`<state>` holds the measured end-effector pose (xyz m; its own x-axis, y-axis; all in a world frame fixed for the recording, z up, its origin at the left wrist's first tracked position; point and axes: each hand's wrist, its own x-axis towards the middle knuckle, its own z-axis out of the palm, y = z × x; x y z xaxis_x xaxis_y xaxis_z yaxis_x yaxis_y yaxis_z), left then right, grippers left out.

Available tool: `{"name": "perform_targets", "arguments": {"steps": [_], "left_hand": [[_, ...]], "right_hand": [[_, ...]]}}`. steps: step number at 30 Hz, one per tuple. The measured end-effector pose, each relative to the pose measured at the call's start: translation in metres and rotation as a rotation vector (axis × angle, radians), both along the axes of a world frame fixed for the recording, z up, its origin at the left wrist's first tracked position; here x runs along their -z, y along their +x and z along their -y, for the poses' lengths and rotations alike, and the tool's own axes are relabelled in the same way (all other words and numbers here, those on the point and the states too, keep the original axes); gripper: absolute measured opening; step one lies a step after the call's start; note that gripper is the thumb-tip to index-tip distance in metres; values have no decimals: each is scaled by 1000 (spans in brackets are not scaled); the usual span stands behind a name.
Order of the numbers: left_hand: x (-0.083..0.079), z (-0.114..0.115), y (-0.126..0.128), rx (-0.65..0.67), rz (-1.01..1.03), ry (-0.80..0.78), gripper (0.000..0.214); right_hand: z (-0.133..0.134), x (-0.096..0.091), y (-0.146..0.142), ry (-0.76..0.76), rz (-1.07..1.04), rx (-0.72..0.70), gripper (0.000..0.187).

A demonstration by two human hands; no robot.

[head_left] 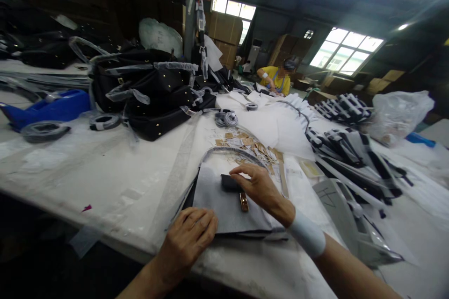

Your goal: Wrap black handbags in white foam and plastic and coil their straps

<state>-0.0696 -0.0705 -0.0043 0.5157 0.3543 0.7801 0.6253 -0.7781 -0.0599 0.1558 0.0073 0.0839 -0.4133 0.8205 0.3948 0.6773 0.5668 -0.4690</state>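
Note:
My left hand [187, 243] lies flat on a grey felt panel [224, 210], near the panel's lower left corner. My right hand [257, 189], with a white band on its wrist, has its fingertips on a small black leather piece [228, 182]. Just below those fingers, a brass buckle [244, 202] rests on the felt. A curved dark piping strip [231, 150] arcs around the panel's far side. Beyond it, small tan leather tags [245, 142] lie scattered on the white-covered table [105, 182].
Plastic-wrapped black handbags [154, 103] are piled at the far left, by a blue plastic object [49, 107] and piping coils [224, 119]. Black-and-white strapped pieces [343, 163] lie to my right. A co-worker in a yellow shirt [275, 79] sits at the table's far end.

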Motion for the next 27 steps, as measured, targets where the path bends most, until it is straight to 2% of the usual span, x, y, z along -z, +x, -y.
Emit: {"name": "perform_targets", "arguments": {"steps": [3, 5, 6, 8, 11, 13, 16, 19, 21, 24, 27], "left_hand": [[11, 2, 1, -6, 57, -5, 34], [14, 2, 1, -32, 78, -16, 34], [14, 3, 1, -43, 68, -28, 34], [11, 4, 1, -52, 61, -39, 35], [8, 6, 1, -60, 62, -61, 35], [10, 6, 1, -65, 58, -74, 34], [17, 5, 3, -64, 123, -37, 34], [19, 5, 3, -59, 133, -39, 35], [18, 5, 2, -53, 97, -64, 35], [14, 5, 1, -54, 116, -43, 36], [12, 4, 1, -48, 107, -32, 35]], "right_hand": [[-6, 12, -25, -76, 166, -250, 22], [-8, 21, -37, -122, 263, -310, 33], [-10, 25, -40, -154, 287, -277, 37], [-21, 29, -39, -238, 290, -122, 38], [-50, 27, -31, -330, 284, 121, 30], [-71, 27, -27, -360, 318, 191, 26], [-97, 33, -27, -418, 401, 190, 34], [-110, 42, -31, -475, 481, 181, 42], [-115, 46, -32, -518, 519, 184, 37], [-116, 48, -34, -587, 551, 169, 19], [-114, 47, -36, -572, 540, 168, 9]]}}
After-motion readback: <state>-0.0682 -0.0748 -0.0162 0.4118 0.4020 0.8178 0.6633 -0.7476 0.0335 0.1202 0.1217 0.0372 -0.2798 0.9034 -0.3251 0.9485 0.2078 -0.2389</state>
